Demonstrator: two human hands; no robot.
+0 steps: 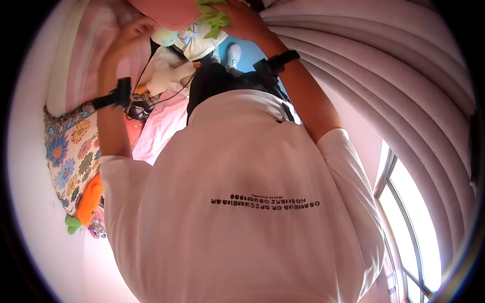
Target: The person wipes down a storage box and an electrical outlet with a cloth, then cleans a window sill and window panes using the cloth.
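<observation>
At the top edge, a pink plush-looking thing with green leaf-shaped parts is partly cut off by the frame. My right hand is closed around the green leafy side of it. Beside its left edge is my left hand, fingers loosely bent and apart; whether they touch the pink surface is unclear. Below the hands lie a white plush toy with orange parts and a round pale green thing. Both wrists wear black straps.
A floral cushion and an orange plush carrot lie on the left. Pink fabric and a dark cable are nearby. Pleated curtains hang on the right, beside a bright window. A light shoe stands on the blue floor.
</observation>
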